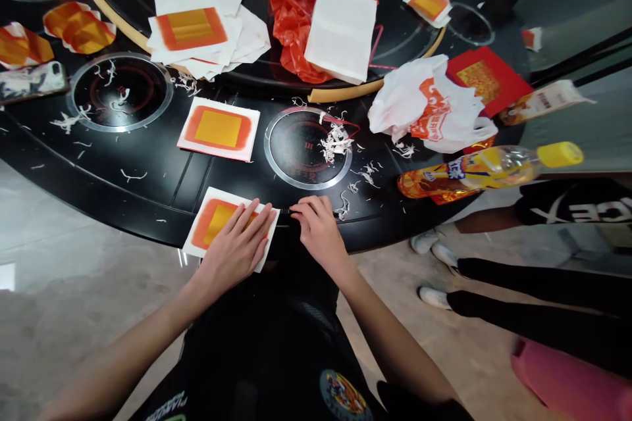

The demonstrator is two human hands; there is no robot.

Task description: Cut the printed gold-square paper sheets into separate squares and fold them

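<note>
Paper square under left hand, right hand beside

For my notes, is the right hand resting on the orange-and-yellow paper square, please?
No, the right hand is beside the paper square, under the left hand.

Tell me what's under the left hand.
The left hand lies flat on a white paper sheet printed with an orange band around a yellow centre, on the black tabletop. The hand hides much of the print.
</note>
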